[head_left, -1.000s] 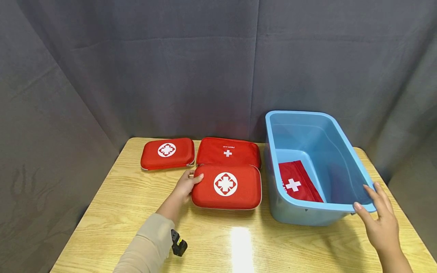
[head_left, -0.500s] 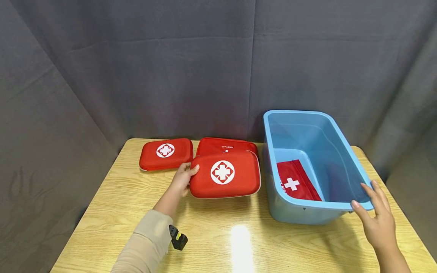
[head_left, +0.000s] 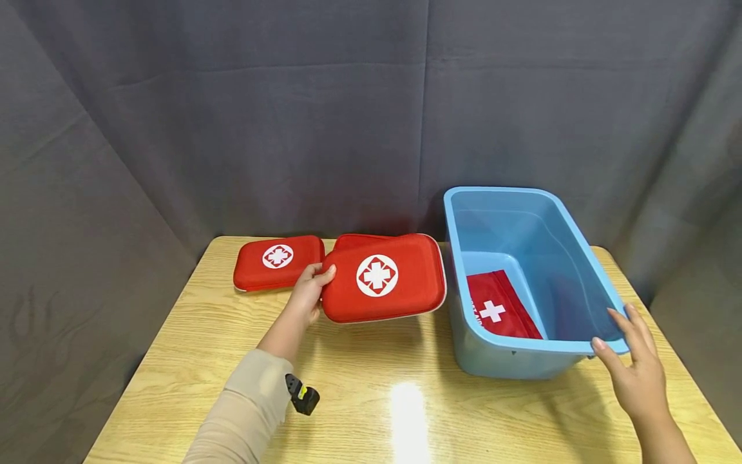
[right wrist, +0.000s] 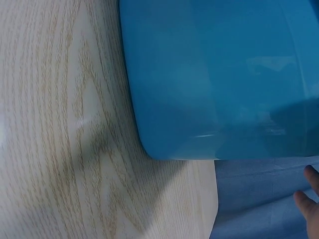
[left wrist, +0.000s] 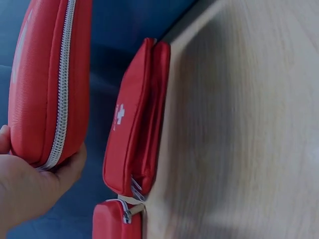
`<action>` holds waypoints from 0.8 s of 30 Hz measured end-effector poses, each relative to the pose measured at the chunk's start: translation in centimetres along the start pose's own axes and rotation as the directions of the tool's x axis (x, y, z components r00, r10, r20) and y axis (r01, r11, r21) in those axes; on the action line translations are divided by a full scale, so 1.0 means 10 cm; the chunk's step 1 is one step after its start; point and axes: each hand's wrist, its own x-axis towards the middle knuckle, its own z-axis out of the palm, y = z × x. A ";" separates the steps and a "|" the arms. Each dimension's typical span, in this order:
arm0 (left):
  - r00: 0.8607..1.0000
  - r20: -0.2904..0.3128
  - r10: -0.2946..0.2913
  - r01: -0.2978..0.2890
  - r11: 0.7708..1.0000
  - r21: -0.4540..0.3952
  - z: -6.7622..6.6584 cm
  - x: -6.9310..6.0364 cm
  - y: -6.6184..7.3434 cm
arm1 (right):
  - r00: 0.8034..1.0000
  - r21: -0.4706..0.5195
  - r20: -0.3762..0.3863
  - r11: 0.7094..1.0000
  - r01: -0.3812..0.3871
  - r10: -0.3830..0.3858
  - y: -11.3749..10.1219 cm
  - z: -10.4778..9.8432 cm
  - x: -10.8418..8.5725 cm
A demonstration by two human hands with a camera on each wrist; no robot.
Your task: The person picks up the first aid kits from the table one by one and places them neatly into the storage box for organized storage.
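Observation:
My left hand [head_left: 305,293] grips a red hard-shell first-aid case [head_left: 414,270] by its left end. The case is tilted, raised above the table, with a white cross emblem on its face. In the left wrist view, a silver zipper [left wrist: 63,84] runs along its edge. Behind the held case, a red first-aid pouch [left wrist: 127,119] lies mostly hidden in the head view. My right hand [head_left: 637,374] is at the near right corner of a blue bin [head_left: 533,346], fingers loosely extended by its rim. Inside the bin lies a flat red first-aid bag [head_left: 507,309].
Another red first-aid case [head_left: 249,264] sits at the table's back left. The wooden table [head_left: 348,399] ends at a grey curtain [head_left: 290,129] behind and on both sides. The bin's tall walls stand right of the held case.
My left hand has lifted the first-aid case up and away from the table, tilting its right end upward, so it now covers most of the pouch behind. My right hand stays by the bin's rim.

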 end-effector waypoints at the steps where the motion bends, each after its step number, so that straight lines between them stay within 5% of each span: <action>1: 1.000 0.002 0.001 -0.001 1.000 -0.001 0.01 0.00 0.01 | 1.000 0.001 -0.001 1.000 0.000 0.000 0.00 0.00 0.00; 24: 0.995 0.055 0.080 -0.071 0.986 -0.152 0.21 0.07 0.23 | 1.000 0.020 -0.018 1.000 0.012 -0.012 -0.04 0.05 0.01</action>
